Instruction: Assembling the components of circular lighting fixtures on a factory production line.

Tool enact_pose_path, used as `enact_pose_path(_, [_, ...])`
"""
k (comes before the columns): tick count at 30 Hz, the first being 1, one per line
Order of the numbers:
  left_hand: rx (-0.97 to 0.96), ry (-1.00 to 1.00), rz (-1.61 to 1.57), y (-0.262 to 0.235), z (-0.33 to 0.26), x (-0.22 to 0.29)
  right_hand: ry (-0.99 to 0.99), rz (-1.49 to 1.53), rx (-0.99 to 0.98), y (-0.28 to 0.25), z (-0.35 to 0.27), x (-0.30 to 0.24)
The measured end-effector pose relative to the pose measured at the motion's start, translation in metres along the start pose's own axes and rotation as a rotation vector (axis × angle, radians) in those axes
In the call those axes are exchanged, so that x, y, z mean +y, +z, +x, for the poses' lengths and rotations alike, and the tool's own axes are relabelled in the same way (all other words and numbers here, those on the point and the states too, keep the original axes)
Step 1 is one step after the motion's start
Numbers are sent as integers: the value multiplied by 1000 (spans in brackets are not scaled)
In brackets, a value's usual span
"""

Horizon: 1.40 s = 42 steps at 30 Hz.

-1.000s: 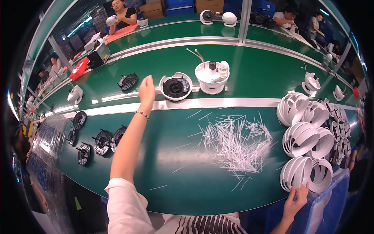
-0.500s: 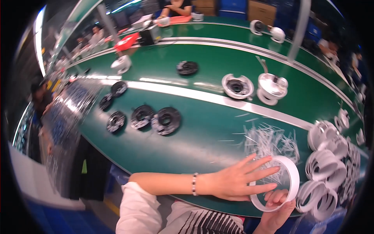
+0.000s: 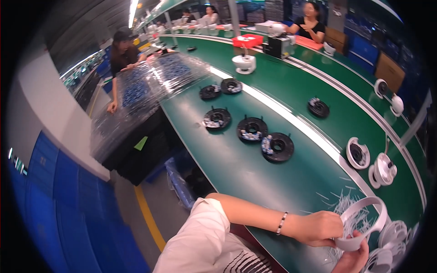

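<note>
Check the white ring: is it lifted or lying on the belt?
Lifted. Both hands, left hand and right hand, hold the white ring tilted above the green belt.

From my feed I see a long green workbench [image 3: 255, 173] curving away through a factory hall, a pale stripe [image 3: 291, 123] running along it. To its left, blue crates [image 3: 59, 204] stand by a grey floor with a yellow line [image 3: 148, 214]. Strip lights [image 3: 133, 7] glow overhead.

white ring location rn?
Head view, lower right: the white ring is held in both hands, left hand and right hand, above the pile of white strips on the green table.
</note>
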<state>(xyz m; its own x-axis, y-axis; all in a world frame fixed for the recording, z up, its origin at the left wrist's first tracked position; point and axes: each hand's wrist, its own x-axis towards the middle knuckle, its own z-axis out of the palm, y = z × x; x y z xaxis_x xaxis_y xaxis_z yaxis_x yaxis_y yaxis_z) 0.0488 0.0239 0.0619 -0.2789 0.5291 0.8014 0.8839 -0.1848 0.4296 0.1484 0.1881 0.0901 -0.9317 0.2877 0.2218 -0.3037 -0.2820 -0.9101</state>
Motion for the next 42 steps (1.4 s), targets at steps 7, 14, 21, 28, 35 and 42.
enact_pose_path(7, [-24,-316,-478,-22,32,17,-524,-836,-256,32,34,-10])
enact_pose_path(14, [-33,-430,-801,-12,51,19,-533,-1082,-140,14,39,-8])
enact_pose_path(21, [-266,-587,-1017,3,64,9,-495,-1042,-121,-18,38,-5])
enact_pose_path(28, [-509,-353,-395,-20,115,-41,-522,-1020,-35,-30,38,-15])
enact_pose_path(35, [190,-622,589,-83,117,-275,-430,-629,26,-68,43,25])
enact_pose_path(42, [27,-1000,938,-98,86,-364,-117,-279,530,-84,40,27])
